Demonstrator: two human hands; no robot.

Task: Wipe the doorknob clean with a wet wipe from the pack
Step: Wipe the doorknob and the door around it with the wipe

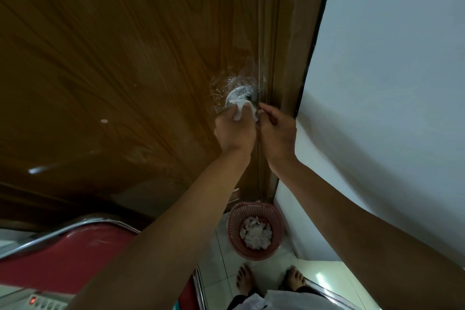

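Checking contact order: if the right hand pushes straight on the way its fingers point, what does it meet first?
Most likely the wipe wrapped around the knob; the right hand already has its fingertips at the wipe's edge. Depth is unclear, so the door behind could come almost at once.

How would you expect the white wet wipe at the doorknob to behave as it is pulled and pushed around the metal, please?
The wet wipe is probably floppy: it drapes in loose folds over the doorknob between the left hand and right hand. It likely weighs almost nothing, since fingertips alone pinch it. It may cling and bunch instead of sliding, being thin.
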